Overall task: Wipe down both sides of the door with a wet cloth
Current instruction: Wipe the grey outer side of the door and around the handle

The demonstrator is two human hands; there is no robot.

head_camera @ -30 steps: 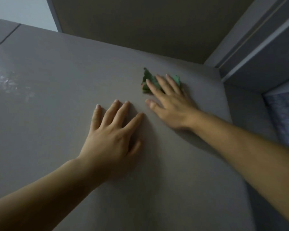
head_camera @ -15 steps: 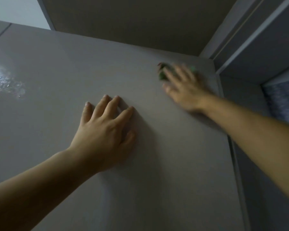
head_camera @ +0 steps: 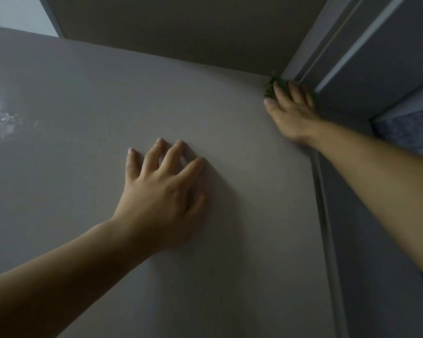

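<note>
Above me a dark brownish panel runs back to a pale wall patch at my upper left, while to my right a grey door frame stands beside a mottled blue-grey surface.

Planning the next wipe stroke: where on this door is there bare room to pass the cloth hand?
Free: door face between left hand and top edge, and below the right hand. Crowded: top-right corner, where that hand presses the cloth.

Green cloth at top corner of grey door
</note>
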